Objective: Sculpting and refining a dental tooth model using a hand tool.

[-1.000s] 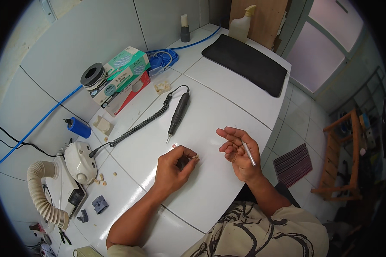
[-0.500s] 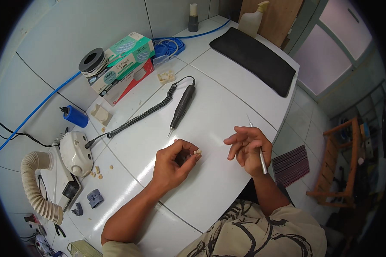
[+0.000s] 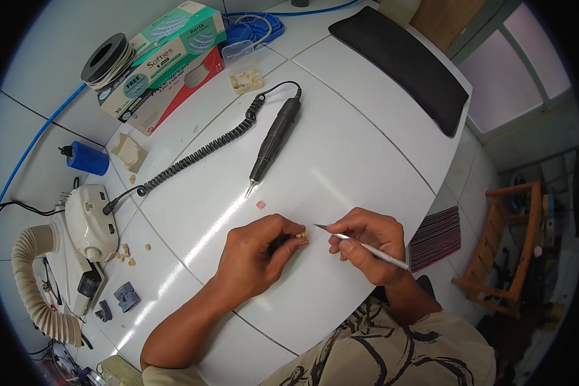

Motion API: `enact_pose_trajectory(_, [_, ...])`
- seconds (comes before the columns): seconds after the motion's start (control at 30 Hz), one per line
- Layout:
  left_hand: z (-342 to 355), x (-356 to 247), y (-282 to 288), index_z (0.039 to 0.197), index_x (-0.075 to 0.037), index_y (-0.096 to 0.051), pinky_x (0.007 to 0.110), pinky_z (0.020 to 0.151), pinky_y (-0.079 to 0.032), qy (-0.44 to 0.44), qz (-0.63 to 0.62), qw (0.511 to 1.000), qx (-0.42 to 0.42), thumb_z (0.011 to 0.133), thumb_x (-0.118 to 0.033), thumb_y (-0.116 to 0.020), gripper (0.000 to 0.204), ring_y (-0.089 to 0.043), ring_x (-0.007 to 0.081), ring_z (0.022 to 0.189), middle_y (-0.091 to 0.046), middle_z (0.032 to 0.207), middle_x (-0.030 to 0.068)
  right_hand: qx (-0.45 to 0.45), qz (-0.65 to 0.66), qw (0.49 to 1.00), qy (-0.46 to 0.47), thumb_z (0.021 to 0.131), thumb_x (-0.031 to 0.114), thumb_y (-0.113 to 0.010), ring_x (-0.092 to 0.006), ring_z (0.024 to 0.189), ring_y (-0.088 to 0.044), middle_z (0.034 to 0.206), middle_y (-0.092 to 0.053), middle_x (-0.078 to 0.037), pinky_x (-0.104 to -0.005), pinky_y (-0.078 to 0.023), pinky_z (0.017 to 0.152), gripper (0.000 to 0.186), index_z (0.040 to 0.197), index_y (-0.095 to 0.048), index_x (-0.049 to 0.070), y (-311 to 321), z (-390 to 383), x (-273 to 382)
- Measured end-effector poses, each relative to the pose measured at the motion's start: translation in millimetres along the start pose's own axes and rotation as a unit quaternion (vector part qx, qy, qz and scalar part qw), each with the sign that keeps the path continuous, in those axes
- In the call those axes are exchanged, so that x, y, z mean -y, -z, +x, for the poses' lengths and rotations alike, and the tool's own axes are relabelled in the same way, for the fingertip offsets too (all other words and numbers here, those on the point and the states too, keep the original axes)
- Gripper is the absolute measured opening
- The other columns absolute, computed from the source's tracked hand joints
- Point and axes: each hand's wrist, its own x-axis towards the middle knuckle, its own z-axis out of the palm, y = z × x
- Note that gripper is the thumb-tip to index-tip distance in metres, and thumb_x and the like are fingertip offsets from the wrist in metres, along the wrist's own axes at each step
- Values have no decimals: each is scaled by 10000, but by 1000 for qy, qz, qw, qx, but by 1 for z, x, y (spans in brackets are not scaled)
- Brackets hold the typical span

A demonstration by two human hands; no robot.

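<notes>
Between the thumb and fingers of my left hand [image 3: 254, 254] is a small cream-coloured, tooth-like piece [image 3: 303, 235]; the fingers cover much of it. My right hand [image 3: 372, 244] is closed round a slim silver craft knife [image 3: 390, 258]. The knife's pointed blade aims left at the tooth-like piece, with a small gap between them. Just beyond my left hand, a small pink piece [image 3: 260, 204] lies on the white tiled tabletop [image 3: 347, 167]. Farther off rests a black rotary handpiece [image 3: 276, 138], its metal tip pointing toward me.
A coiled cord [image 3: 206, 151] joins the handpiece to a white control unit [image 3: 91, 222]. Left of me are a ribbed hose [image 3: 29, 280], grey blocks [image 3: 127, 296] and loose cream bits [image 3: 125, 249]. Behind stand stacked cardboard boxes [image 3: 167, 61], a clear container [image 3: 239, 59] and a black mat [image 3: 402, 67].
My right hand has turned the knife from pointing away to pointing left and brought it close to the piece in my left hand. The pink piece now shows on the table.
</notes>
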Motion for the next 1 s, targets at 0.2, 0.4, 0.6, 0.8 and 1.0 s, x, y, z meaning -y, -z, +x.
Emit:
enact_pose_trajectory(0.2, [0, -8, 3, 960, 4, -692, 316, 640, -593, 28, 18, 999, 17, 931, -41, -821, 139, -766, 233, 749, -793, 951, 117, 17, -58, 998, -11, 898, -47, -708, -123, 760, -701, 887, -727, -135, -266, -572, 676, 188, 1079, -740, -83, 2, 1, 0])
enact_pose_trajectory(0.4, [3, -7, 5, 1003, 12, -734, 308, 746, -654, 21, 41, 998, 36, 917, -16, -831, 132, -817, 214, 870, -801, 933, 124, -4, -75, 996, -36, 885, -24, -744, -123, 717, -727, 826, -751, -114, -266, -582, 651, 133, 1014, -741, -51, -1, -2, -1])
enact_pose_trajectory(0.6, [2, -7, 2, 983, 15, -707, 323, 598, -567, 10, 17, 1000, 16, 917, -10, -818, 132, -755, 229, 741, -773, 943, 118, 6, -108, 994, -33, 880, -11, -758, -142, 691, -746, 805, -758, -110, -269, -591, 646, 128, 1005, -745, -36, -1, 1, -2])
enact_pose_trajectory(0.8, [2, -9, 7, 1039, 17, -744, 287, 704, -632, 26, 29, 998, 49, 924, 15, -800, 128, -798, 182, 818, -786, 930, 107, 9, -132, 991, -25, 878, -17, -755, -149, 698, -755, 816, -765, -103, -271, -592, 645, 130, 1008, -749, -26, -3, 3, 1])
enact_pose_trajectory(1.0, [2, -11, 8, 1045, 4, -756, 267, 662, -592, 42, 32, 997, 50, 924, 8, -791, 126, -767, 152, 749, -778, 894, 89, 2, -141, 990, -21, 877, -23, -766, -148, 700, -755, 828, -769, -101, -270, -593, 646, 137, 1013, -749, -23, -3, 3, 1])
